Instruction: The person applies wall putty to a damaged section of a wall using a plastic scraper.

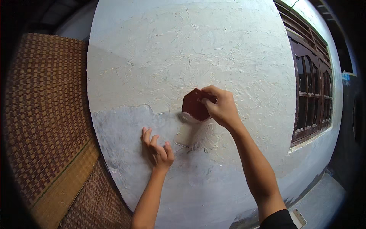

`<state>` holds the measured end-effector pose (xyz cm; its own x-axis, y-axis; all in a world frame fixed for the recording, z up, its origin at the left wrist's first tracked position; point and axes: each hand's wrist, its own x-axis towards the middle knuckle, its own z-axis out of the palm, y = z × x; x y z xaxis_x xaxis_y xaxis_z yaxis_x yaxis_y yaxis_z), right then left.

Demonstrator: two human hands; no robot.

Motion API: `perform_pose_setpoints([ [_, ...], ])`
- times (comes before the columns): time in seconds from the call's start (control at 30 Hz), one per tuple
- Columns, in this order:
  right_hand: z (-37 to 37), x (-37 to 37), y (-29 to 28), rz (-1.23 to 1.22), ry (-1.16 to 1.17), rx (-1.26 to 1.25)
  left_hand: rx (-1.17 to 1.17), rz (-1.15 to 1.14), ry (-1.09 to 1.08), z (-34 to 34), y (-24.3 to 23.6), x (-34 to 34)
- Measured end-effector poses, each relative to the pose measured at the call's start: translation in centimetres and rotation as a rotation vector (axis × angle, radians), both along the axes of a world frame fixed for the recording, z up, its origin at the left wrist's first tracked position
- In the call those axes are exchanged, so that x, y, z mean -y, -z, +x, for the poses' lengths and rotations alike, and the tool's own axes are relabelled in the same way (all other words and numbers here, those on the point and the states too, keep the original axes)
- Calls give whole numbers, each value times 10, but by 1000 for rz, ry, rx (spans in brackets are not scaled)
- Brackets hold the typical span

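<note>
My right hand (224,107) grips a dark red, flat, many-sided scraper (193,105) between thumb and fingers. Whitish paste (189,117) clings along the scraper's lower edge, which is at the wall. Around and above it, the wall (190,45) carries a rough cream-white coat with ridges and streaks. Below and to the left lies a smoother, bluish-grey stretch of wall (126,141), with an uneven border between the two. My left hand (157,149) rests against that grey part, its fingers apart and nothing in it.
A brown woven mat panel (49,103) stands along the left side of the wall. On the right is a dark wooden window (310,87) with glass panes and a sill. Near my right elbow, low down, the edge of a pale container (298,218) shows.
</note>
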<state>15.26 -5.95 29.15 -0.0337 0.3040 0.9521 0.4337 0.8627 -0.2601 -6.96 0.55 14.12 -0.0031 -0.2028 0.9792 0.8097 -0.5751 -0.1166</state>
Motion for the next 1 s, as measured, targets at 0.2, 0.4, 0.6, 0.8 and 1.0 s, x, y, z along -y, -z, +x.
perform_pose_setpoints([
  [0.2, -14, -13, -3, 85, 60, 333, -17, 50, 49, -3, 1, -2],
  [0.4, -14, -2, -11, 58, -41, 365, -5, 36, 39, -3, 2, -2],
  [0.6, -13, -5, -17, 73, 32, 203, -15, 51, 41, -1, 2, -3],
  [0.8, -12, -6, -16, 27, 168, 524, 16, 82, 14, 1, 2, 0],
  [1.0, -6, 5, -37, -18, 48, 383, -3, 45, 37, -5, 6, -4],
])
